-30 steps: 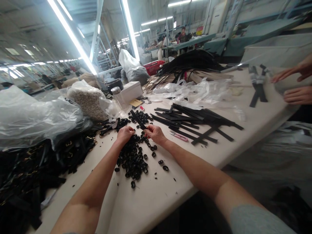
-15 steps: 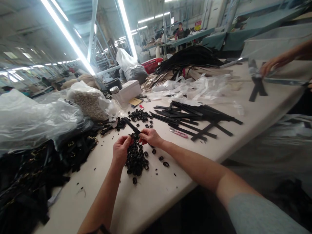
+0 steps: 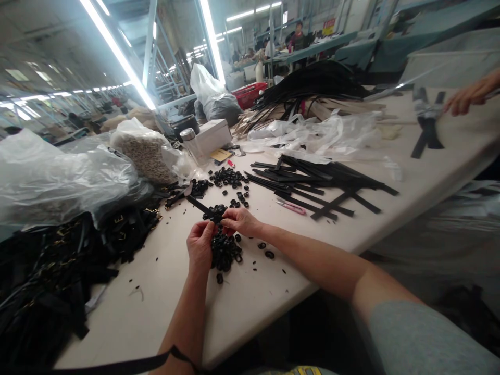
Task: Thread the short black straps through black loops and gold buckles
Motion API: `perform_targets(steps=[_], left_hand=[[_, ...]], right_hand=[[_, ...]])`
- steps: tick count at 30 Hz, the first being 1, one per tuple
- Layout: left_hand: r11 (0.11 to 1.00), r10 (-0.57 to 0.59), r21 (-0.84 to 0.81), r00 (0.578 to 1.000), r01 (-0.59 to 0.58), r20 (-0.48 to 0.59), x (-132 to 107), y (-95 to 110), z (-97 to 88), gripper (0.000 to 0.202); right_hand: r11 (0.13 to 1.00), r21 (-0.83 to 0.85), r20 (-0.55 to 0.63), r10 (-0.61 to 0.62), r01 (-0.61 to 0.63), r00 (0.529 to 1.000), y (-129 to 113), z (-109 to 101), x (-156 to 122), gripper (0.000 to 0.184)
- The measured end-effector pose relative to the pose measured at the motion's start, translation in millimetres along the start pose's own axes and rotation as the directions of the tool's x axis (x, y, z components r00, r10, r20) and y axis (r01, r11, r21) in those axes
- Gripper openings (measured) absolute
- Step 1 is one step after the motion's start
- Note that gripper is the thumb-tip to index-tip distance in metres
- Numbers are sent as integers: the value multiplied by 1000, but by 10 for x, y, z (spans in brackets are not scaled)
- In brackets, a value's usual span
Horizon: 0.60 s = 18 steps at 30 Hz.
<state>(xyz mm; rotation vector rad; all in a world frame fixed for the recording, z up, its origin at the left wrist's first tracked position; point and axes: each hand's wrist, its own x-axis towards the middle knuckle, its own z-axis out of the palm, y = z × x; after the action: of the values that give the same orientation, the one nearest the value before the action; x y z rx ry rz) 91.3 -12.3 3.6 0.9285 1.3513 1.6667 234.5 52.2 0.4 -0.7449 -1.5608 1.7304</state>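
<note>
A short black strap [image 3: 198, 205] points away from me to the upper left, its near end between my two hands. My right hand [image 3: 242, 222] pinches that end with thumb and fingers. Close beside it, my left hand [image 3: 200, 244] is closed on the same end, and the fingers hide the exact grip. Beneath them lies a heap of small black loops [image 3: 226, 251]. More black loops [image 3: 228, 177] are spread farther up the table. Another black band [image 3: 136, 363] crosses my left forearm at the bottom edge.
Black strips [image 3: 332, 179] and pink-handled thread snips [image 3: 291, 207] lie to the right. Black straps with gold-coloured fittings [image 3: 117, 234] pile up at left beside plastic bags [image 3: 74, 177]. A co-worker's hand [image 3: 474, 96] is near crossed strips at far right.
The strap between my hands has swung lower and more to the left. My hands have drawn closer together. The co-worker's hand and the crossed strips appear farther right; the whole view has shifted slightly.
</note>
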Motion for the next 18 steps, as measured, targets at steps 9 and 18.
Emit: perform_targets(steps=[9,18], left_hand=[[999,15,48,999,-17,33,18,50,-52,37],[976,81,193,989,-104,120,-18,59,-21,34]], right_hand=[[998,-62,73,-2,6,997,-17,-26,-13,15],[954,-292,128,-37,73,991,-73,-106,-37,6]])
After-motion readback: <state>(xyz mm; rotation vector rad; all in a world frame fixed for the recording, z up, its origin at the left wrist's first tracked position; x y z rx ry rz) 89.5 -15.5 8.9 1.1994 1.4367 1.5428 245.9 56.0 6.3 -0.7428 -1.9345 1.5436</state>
